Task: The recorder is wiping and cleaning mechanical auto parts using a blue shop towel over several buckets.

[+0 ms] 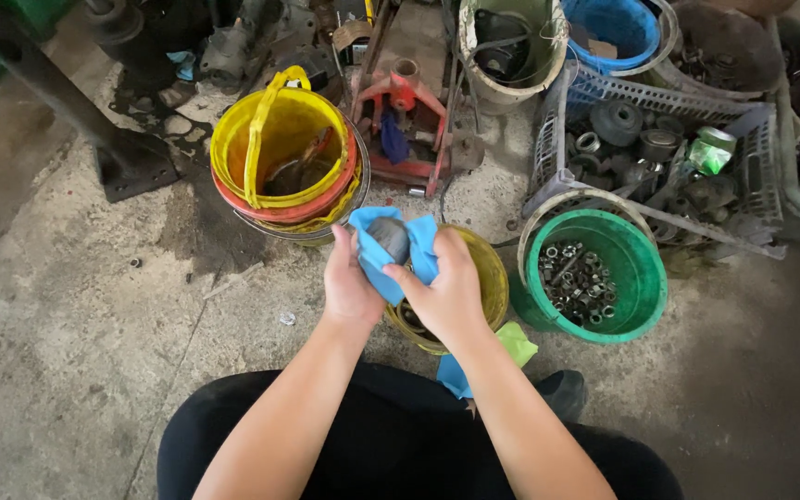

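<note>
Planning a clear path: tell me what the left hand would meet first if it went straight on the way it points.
Left hand, gripping the blue cloth, points up-frame; the yellow bucket stack probably comes first, though depth is unclear.

My left hand [349,282] and right hand [446,292] wrap a blue cloth [395,255] around a grey round metal part [388,237], held above a yellow bucket [491,278]. A green bucket [641,287] of nuts sits just right.

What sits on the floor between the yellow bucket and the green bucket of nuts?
In the head view, between the yellow bucket and the green bucket sits a smaller yellow tub, with both hands above it wiping a grey metal part in a blue cloth.
</note>
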